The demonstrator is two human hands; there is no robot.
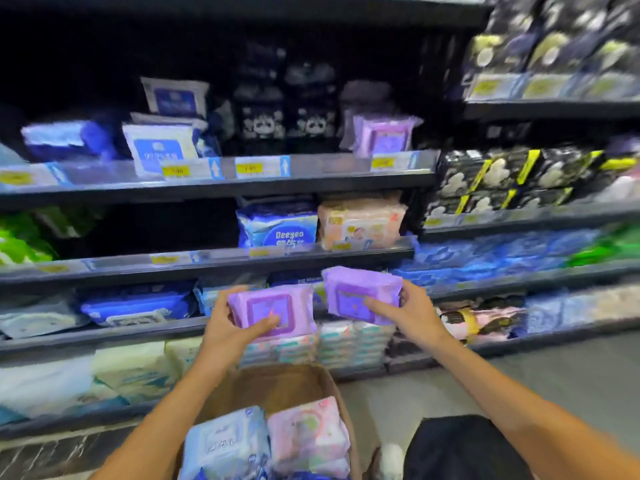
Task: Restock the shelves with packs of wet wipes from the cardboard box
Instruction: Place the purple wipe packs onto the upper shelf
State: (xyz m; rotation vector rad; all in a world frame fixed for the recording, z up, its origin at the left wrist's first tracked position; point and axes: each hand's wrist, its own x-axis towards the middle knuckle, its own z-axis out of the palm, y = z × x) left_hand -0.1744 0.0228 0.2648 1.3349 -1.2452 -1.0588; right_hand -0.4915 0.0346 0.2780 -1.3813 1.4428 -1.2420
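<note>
My left hand (227,329) grips a purple pack of wet wipes (272,308) in front of the lower shelves. My right hand (412,311) holds a second purple pack (360,292), a little higher and to the right. Both packs are raised above the open cardboard box (277,384) on the floor below. In the box lie a light blue pack (227,443) and a pink pack (308,434). A matching purple pack (382,135) stands on the upper shelf (311,168) at the right.
Dark shelves hold blue, white, black and green packs with yellow price tags. A Deeyeo blue pack (277,225) and a pink pack (362,221) sit on the middle shelf. A second shelf unit stands to the right. My dark-clad knee (460,448) is at bottom right on grey floor.
</note>
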